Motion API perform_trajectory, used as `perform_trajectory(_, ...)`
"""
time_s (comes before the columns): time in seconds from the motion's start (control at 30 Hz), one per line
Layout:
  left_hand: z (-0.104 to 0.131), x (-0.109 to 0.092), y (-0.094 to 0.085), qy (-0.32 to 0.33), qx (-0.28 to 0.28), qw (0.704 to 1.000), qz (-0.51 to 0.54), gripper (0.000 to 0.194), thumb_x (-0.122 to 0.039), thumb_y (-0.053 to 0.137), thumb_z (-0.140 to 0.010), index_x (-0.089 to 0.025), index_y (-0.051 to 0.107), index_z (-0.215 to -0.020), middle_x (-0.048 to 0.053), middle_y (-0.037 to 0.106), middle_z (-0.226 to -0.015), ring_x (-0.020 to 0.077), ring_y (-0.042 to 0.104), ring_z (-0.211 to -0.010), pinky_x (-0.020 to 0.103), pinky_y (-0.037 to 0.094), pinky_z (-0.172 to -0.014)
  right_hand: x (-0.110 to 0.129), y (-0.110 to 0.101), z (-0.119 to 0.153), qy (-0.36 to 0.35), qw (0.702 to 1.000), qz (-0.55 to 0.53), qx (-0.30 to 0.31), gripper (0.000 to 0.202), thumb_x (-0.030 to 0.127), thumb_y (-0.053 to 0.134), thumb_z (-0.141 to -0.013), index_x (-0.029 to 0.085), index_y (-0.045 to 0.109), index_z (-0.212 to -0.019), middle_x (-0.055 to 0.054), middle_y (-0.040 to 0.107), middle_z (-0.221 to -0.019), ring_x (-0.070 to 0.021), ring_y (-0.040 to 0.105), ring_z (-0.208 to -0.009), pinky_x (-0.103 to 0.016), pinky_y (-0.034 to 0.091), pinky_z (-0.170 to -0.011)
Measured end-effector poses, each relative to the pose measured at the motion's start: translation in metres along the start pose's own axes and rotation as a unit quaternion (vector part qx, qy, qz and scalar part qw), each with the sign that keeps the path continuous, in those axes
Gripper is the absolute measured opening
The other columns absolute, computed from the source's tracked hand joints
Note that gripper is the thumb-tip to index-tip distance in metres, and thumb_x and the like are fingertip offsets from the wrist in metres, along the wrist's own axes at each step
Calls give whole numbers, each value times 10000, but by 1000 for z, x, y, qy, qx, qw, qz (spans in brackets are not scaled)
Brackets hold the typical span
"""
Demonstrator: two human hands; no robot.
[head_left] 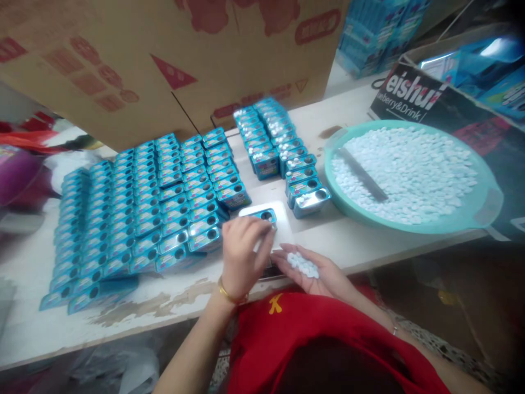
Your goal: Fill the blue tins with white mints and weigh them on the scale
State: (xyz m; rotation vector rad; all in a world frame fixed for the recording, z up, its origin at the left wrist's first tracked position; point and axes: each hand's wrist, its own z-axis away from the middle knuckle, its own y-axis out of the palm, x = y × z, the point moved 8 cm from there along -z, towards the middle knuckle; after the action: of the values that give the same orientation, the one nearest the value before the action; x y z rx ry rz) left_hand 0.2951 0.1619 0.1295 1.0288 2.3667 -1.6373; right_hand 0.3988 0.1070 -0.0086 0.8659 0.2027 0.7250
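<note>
Red garment (258, 339), nearest | head view: right hand (324, 271) palm-up, likely so white tablets (302, 265) don't spill; left hand (241, 241) bunched over blue box (257, 214), cannot tell if gripping | box on white plate (284, 219), mid-desk (348, 246) | right: teal basin (361, 216) holding tablets; left: blue box rows (139, 208)

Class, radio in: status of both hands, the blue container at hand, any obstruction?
Left hand at blue container, contact unclear. Right hand palm up, holding white pieces. Container on white platform, partly hidden by left hand; no other obstruction visible.
</note>
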Motion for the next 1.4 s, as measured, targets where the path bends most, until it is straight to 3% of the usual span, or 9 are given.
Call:
perform_trajectory(0.2,-13,31,17,-16,108,989,-100,467,-414,618,-813,-195,510,-1212,99,563,-1157,254,494,-1038,388,319,-841,4,-7,2,-4,1000,22,-22,243,158,498,-888,46,629,-1058,-154,710,-1052,-242,629,-1079,-304,532,-920)
perform_trajectory(0.3,-5,30,17,1,165,981,-100,334,-335,570,-854,-201,532,-1158,70,607,-1050,232,511,-958,381,317,-812,7,-9,4,-11,999,37,-34,230,139,492,-885,59,637,-1045,-140,716,-1042,-243,622,-1088,-304,532,-928)
perform_trajectory(0.53,67,66,-78,-114,201,972,-32,307,-363,611,-835,-225,545,-1101,35,620,-1002,188,547,-916,332,381,-843,9,-11,11,-14,995,75,-65,240,69,488,-860,43,629,-1053,-182,695,-1075,-259,618,-1086,-294,548,-900)
perform_trajectory(0.67,130,128,-136,-219,175,956,-84,341,-407,594,-832,-220,544,-1112,61,609,-1100,209,559,-1006,332,427,-878,4,-15,11,4,993,88,-82,276,39,466,-851,48,622,-1079,-192,685,-1097,-261,620,-1083,-298,560,-881)
perform_trajectory(0.8,166,177,-156,-259,155,939,-167,315,-414,579,-818,-204,569,-1054,69,627,-1025,229,573,-958,362,455,-850,-4,-17,6,26,993,91,-75,277,57,489,-846,88,635,-1080,-170,690,-1099,-244,632,-1071,-293,566,-875)
perform_trajectory(1.0,139,163,-162,-191,-16,946,-260,327,-399,599,-811,-230,548,-1086,91,579,-1052,267,545,-1012,445,441,-891,-11,-12,5,17,996,79,-49,207,80,533,-835,95,677,-983,-160,712,-1043,-241,653,-1036,-296,565,-874)
perform_trajectory(1.13,60,127,-129,-96,-86,973,-192,259,-358,575,-841,-238,544,-1068,72,585,-1019,245,547,-997,424,434,-897,-7,-4,2,-11,997,65,-37,176,141,596,-820,50,687,-940,-181,719,-1002,-253,664,-1013,-296,554,-882)
perform_trajectory(1.27,-55,85,-31,45,52,987,-142,289,-330,515,-879,-211,537,-1142,86,566,-1130,224,515,-1052,381,415,-909,-1,-1,1,-25,998,53,-23,228,192,645,-798,37,686,-959,-187,715,-1010,-258,666,-1007,-288,554,-864)
perform_trajectory(1.4,-140,77,55,85,125,964,-217,300,-261,538,-852,-196,573,-1142,132,506,-1238,278,461,-1118,447,376,-917,14,-2,9,-62,997,42,-12,238,209,665,-785,40,693,-951,-181,717,-1010,-258,667,-1006,-289,549,-872)
